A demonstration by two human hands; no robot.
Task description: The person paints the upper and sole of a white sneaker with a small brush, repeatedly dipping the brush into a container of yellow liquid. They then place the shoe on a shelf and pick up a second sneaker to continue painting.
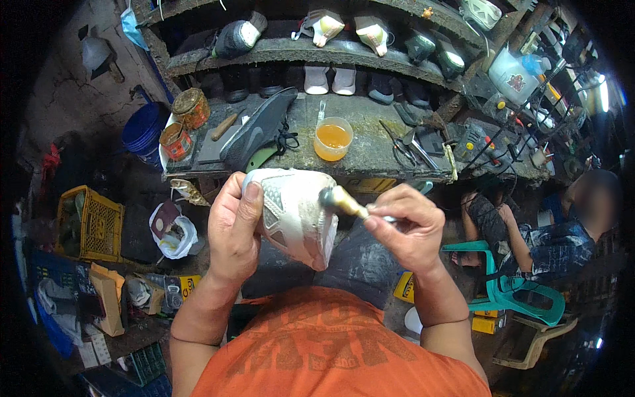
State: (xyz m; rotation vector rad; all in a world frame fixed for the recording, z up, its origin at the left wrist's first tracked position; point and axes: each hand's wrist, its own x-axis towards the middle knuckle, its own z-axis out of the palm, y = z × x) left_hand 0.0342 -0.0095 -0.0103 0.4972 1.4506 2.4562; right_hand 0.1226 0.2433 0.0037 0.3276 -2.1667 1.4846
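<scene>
My left hand (237, 221) grips a white shoe (296, 212) by one end, thumb on its patterned side, holding it above my lap. My right hand (411, 225) pinches the handle of a small brush (348, 201). Its dark bristle end meets the shoe's side at the right. Just beyond, on the workbench, stands a clear plastic tub (333, 139) of amber liquid. A dark grey sneaker (261, 129) with black laces lies left of the tub.
Pliers and other hand tools (407, 142) lie right of the tub. Two rusty cans (190, 108) stand at the bench's left end. Shelves of shoes (324, 30) rise behind. A yellow crate (90, 223) is at left; another person (555, 238) sits at right near a green plastic chair (522, 298).
</scene>
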